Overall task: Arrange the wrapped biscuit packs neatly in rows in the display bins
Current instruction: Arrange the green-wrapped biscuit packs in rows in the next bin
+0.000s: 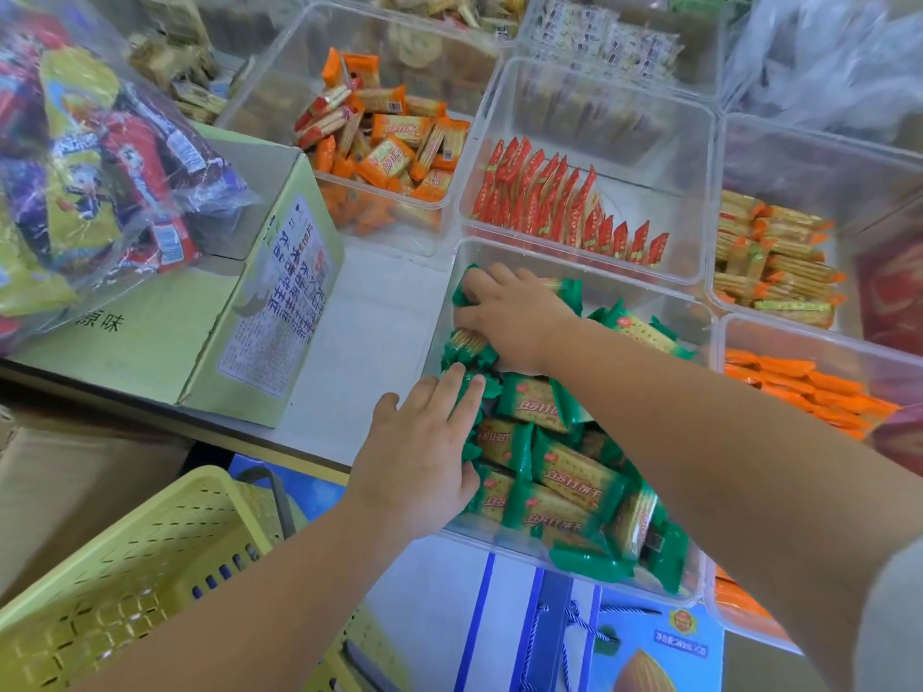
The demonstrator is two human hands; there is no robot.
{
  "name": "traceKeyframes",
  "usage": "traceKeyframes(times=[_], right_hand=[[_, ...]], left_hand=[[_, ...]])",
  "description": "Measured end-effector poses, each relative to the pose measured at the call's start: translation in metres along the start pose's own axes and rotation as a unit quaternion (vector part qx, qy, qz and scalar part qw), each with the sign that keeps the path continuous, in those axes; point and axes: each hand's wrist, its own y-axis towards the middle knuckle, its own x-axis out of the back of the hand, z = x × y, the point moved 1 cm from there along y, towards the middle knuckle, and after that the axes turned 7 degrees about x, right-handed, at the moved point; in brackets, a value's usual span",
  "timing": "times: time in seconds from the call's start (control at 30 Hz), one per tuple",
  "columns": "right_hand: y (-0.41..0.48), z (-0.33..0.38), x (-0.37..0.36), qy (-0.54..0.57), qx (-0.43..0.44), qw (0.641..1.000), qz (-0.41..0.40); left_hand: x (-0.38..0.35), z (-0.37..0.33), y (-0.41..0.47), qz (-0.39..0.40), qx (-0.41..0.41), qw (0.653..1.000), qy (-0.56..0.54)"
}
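Nearest me, the left hand (424,442) lies flat, fingers straight and slightly spread, pressing on the green-wrapped rectangular biscuit packs (559,472) heaped in the clear plastic bin (639,292). Beyond it, the right hand (509,317) curls round several packs at the far corner. Tugging those could, I reckon, topple the loose heap.

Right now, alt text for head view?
Both hands work in a clear bin of green-wrapped biscuit packs: left hand flat on them, right hand gripping some at the far-left corner. Bins beyond hold orange packs and red packs.
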Motion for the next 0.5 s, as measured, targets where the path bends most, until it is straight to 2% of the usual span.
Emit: traceKeyframes(times=[0.13, 0.27, 0.4, 0.5], right_hand=[[-0.033, -0.011, 0.012, 0.137, -0.054, 0.986, -0.075], [-0.078, -0.016, 0.026, 0.279, -0.141, 0.931, -0.187], [-0.12, -0.01, 0.046, 0.306, -0.167, 0.901, -0.257], [-0.139, -0.009, 0.059, 0.353, -0.2, 0.878, -0.254]], left_hand=[[0.0, 0.0, 0.0, 0.0, 0.0, 1.0, 0.004], [0.0, -0.001, 0.0, 0.004, 0.003, 1.0, 0.008], [0.001, -0.001, 0.0, 0.008, 0.007, 1.0, 0.017], [0.002, -0.001, -0.001, 0.008, 0.009, 1.0, 0.02]])
